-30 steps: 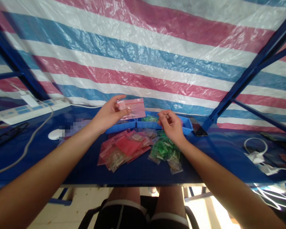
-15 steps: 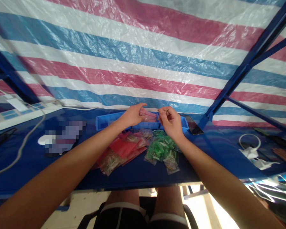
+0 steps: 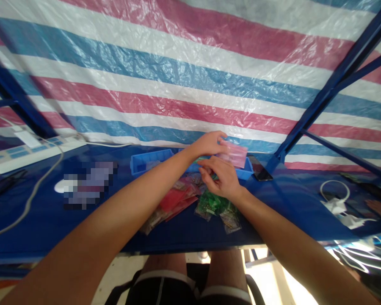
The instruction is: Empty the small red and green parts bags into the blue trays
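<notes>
My left hand (image 3: 213, 143) is closed on a pink plastic bag (image 3: 238, 154), held over the right end of a blue compartment tray (image 3: 136, 165). The bag is slightly blurred. Just below and nearer to me, my right hand (image 3: 222, 176) has its fingers curled together; whatever they pinch is too small or hidden to name. Under that hand lies a pile of green packets (image 3: 211, 203) in clear plastic. To its left, partly behind my left forearm, are red packets (image 3: 174, 201).
A dark phone (image 3: 259, 167) lies right of the tray. White chargers and a looped cable (image 3: 335, 190) are on the right of the blue table (image 3: 184, 237). At left are a power strip (image 3: 44, 152) and a grey cable (image 3: 31, 199). Striped sheeting (image 3: 178, 84) hangs behind.
My left hand has moved right with the pink bag, from the tray's middle to its right end. My right hand has come down and slightly left, below the left one.
</notes>
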`<state>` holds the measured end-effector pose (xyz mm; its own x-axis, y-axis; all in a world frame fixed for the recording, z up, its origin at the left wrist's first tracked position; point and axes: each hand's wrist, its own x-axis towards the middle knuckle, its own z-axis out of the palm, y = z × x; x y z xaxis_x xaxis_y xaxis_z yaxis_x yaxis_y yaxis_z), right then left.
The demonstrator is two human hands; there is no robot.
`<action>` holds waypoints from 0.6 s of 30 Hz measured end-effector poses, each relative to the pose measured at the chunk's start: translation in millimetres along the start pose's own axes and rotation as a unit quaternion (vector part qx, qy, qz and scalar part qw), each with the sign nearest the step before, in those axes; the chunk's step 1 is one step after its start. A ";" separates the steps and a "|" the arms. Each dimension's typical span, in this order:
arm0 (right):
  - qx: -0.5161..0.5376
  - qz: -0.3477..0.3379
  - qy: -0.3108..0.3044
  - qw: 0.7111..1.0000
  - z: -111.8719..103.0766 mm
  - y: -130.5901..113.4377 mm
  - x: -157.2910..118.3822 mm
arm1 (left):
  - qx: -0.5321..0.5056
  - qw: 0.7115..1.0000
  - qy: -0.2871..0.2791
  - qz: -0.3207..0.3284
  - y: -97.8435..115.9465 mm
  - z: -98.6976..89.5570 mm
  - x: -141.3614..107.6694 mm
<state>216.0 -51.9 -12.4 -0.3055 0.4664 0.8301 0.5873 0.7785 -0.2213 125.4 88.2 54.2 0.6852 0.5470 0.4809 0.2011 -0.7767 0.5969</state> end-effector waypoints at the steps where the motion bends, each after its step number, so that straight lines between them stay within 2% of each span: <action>1: -0.004 -0.004 -0.002 1.000 -0.3 -0.1 0.2 | 0.005 1.000 -0.008 0.002 1.7 4.6 0.9; 4: -0.007 -0.008 0.011 1.000 -5.2 2.3 1.6 | 0.021 1.000 -0.016 0.009 3.6 5.7 -9.2; 8: -0.003 0.001 0.015 1.000 -12.1 7.6 3.5 | 0.068 0.997 0.026 0.037 3.3 -16.7 -47.4; 12: -0.002 0.006 -0.085 0.996 -9.9 3.0 6.7 | 0.109 0.991 0.078 0.020 1.5 -40.9 -93.5; 15: 0.048 -0.028 -0.170 0.984 -1.3 -11.9 9.6 | 0.122 0.986 0.117 0.004 -4.6 -48.7 -119.4; 18: 0.099 -0.063 -0.223 0.968 11.1 -28.8 10.8 | 0.180 0.978 0.105 0.020 -12.3 -48.6 -135.9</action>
<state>187.5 -64.6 -2.7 -0.6846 0.4622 0.5636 0.3823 0.8861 -0.2622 -4.2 38.6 12.7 0.5471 0.5365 0.6426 0.4357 -0.8379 0.3286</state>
